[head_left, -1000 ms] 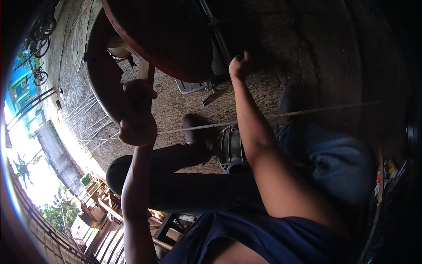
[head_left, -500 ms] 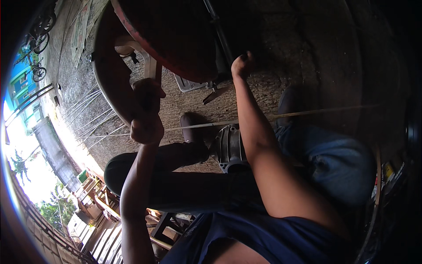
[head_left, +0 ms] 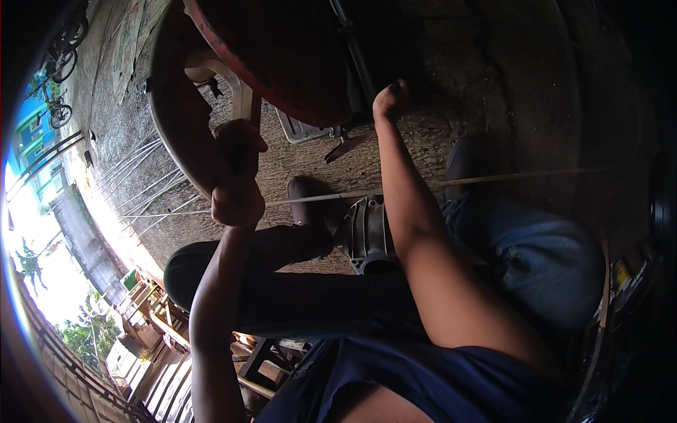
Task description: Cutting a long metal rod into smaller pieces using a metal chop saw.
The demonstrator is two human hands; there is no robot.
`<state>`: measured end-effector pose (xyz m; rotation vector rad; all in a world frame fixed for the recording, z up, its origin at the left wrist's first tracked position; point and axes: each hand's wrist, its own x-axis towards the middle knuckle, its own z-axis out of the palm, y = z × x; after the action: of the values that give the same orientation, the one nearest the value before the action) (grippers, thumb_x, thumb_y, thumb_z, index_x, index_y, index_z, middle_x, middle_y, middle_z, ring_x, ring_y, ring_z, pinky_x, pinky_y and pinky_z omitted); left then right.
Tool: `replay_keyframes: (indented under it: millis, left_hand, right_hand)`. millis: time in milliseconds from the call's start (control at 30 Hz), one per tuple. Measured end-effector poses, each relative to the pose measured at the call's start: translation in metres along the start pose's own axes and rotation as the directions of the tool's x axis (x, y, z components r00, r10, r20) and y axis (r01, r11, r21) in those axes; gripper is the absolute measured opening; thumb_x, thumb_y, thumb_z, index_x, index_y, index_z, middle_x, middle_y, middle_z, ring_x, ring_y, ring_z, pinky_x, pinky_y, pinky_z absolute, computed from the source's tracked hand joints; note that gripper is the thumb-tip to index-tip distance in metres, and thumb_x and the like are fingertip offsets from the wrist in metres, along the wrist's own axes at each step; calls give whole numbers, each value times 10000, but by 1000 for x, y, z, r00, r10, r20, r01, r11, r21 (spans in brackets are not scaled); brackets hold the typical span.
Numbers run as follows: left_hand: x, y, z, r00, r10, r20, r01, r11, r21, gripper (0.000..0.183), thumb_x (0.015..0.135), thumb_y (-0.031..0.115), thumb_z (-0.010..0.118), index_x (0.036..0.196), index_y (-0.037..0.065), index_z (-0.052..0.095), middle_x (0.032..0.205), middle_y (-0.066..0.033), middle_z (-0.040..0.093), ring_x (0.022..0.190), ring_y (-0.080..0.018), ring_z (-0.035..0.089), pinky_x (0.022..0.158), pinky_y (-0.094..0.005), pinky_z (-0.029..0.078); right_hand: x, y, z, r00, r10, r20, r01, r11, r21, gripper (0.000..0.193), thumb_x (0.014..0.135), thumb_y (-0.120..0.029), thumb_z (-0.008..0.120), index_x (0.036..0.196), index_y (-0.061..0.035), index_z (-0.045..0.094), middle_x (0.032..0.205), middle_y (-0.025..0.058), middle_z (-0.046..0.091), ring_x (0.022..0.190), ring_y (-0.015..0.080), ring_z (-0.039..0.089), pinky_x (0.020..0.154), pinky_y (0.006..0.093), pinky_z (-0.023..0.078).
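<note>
My left hand (head_left: 238,180) is closed, fingers curled in deep shadow, at the lower rim of a dark red curved guard (head_left: 169,106). What it grips is too dark to make out. Just above it is a pale angled wooden piece (head_left: 243,99). A long thin strip (head_left: 324,199) runs across the view, past the base of my left hand and behind my right forearm. My right hand (head_left: 390,101) is closed beside a dark metal bar (head_left: 356,60); its fingers are mostly in shadow. Left of the bar stands a large red-edged disc (head_left: 268,84).
A ribbed metal housing (head_left: 365,233) sits between my legs. Under the disc lie a grey metal plate (head_left: 303,129) and a small flat blade-like piece (head_left: 345,148). Thin strips (head_left: 144,173) spread over the rough floor at left. Wooden furniture (head_left: 151,314) stands at lower left.
Both hands keep nearly the same place and grip. The view and my left arm have shifted very slightly.
</note>
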<state>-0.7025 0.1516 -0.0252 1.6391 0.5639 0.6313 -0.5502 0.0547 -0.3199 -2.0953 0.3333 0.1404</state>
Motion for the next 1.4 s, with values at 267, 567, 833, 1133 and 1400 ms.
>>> replay_keyframes:
  millis: [267,567,833,1133,1400]
  left_hand:
    - [-2,-5,-3,999,46,5,-46,999,-15,196,923,8,416,1090,-54,499,1024,-149,554,822,-172,528,775,-315,459]
    - [-2,-9,-5,1000,4,13,-3,999,-49,417,855,250,438,1131,-57,496,1014,-136,564,776,-142,504,710,-280,402]
    - [-2,-10,-7,1000,-15,22,16,998,-63,645,794,464,456,1167,-61,493,1006,-125,572,736,-115,483,651,-249,351]
    - [-4,-12,-12,997,-71,-1,71,997,1,870,740,668,489,1208,-66,485,997,-119,584,703,-95,479,602,-220,324]
    - [4,-6,-5,978,46,-203,-47,999,0,813,740,318,539,1423,33,203,1035,-159,595,835,-200,597,759,-327,481]
  right_hand:
    - [2,3,1,1000,-21,10,21,1000,-14,349,880,-160,412,1067,50,619,1083,264,633,1044,415,599,930,459,480]
    - [1,5,2,999,-37,2,37,999,-26,336,874,-153,432,1067,50,617,1083,266,630,1044,416,598,927,462,480]
    - [1,6,5,997,-73,-34,70,995,-70,349,876,-145,438,1095,61,617,1097,268,632,1061,406,602,950,453,480]
    - [5,1,-1,998,-26,55,29,997,-65,299,856,-124,453,1021,51,631,1024,257,646,1020,406,612,914,460,488]
    - [-37,-15,-32,972,-232,41,235,968,-90,272,823,-89,539,1094,-77,545,1045,198,620,987,409,601,845,470,480]
